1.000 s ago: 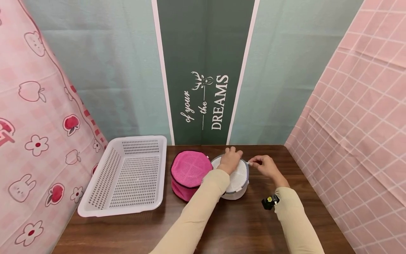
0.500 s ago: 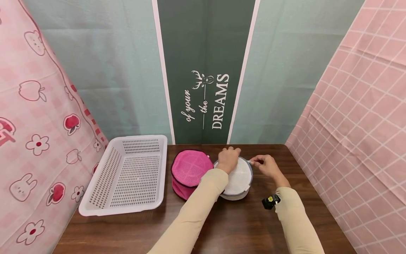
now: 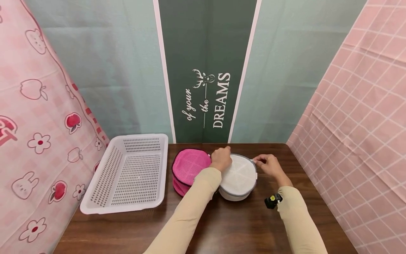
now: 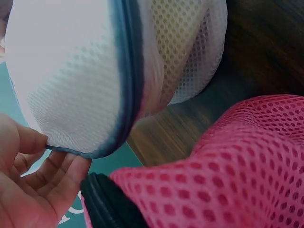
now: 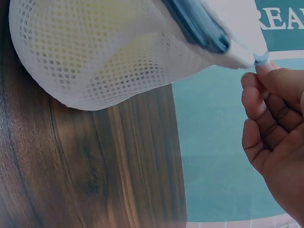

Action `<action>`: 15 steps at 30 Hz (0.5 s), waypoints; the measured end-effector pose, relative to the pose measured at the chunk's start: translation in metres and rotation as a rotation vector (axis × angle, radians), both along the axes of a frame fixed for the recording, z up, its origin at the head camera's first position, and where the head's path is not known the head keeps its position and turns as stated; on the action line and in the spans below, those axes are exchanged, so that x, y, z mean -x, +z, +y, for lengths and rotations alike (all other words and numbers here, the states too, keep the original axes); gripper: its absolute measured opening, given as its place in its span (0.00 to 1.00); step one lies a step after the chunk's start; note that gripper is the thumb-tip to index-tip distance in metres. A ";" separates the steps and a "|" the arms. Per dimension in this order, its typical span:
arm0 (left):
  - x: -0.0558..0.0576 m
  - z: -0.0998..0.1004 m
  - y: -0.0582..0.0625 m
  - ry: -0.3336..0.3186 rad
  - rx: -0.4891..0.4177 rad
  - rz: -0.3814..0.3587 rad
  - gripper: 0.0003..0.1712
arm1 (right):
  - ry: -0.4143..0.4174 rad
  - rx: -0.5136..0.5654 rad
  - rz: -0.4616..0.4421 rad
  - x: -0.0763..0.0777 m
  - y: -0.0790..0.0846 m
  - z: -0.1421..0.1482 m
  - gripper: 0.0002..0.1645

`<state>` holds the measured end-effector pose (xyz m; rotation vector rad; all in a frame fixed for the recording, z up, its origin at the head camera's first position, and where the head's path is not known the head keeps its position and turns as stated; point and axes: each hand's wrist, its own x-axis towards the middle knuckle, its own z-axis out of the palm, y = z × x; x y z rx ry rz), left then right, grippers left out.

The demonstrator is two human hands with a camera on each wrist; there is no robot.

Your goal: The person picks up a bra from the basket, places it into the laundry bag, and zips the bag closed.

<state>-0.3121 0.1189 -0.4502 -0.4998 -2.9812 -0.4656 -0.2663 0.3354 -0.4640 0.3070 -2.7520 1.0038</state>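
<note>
A round white mesh laundry bag (image 3: 239,175) with a blue-grey zipped rim stands on the table. Something pale yellow (image 5: 90,38) shows through its mesh wall. At the bag's back left, my left hand (image 3: 221,158) pinches the rim between thumb and fingers, as the left wrist view shows. My right hand (image 3: 269,165) pinches a small piece at the rim's right back edge; whether this is the zipper pull or the trim is unclear. Against my left forearm sits a pink mesh laundry bag (image 3: 190,164) with black trim, partly hidden by the sleeve.
A white perforated plastic basket (image 3: 127,208) stands on the left of the brown wooden table (image 3: 234,229). Behind the table hangs a green cloth (image 3: 206,38) with lettering. Pink patterned cloths (image 3: 358,116) close off both sides.
My left hand has slid left from the bag's top to its left rim. The white bag has turned and shifted right. My right hand has moved slightly right, still pinching the edge.
</note>
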 end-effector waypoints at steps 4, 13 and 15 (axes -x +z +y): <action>-0.002 0.002 0.000 0.040 -0.031 -0.037 0.09 | -0.023 -0.011 -0.001 0.003 0.000 0.002 0.05; -0.003 0.003 -0.004 0.099 -0.087 -0.105 0.10 | -0.050 -0.019 -0.020 0.007 -0.001 0.006 0.06; -0.003 0.003 -0.005 0.113 -0.084 -0.110 0.12 | -0.059 -0.019 -0.016 0.008 -0.002 0.007 0.06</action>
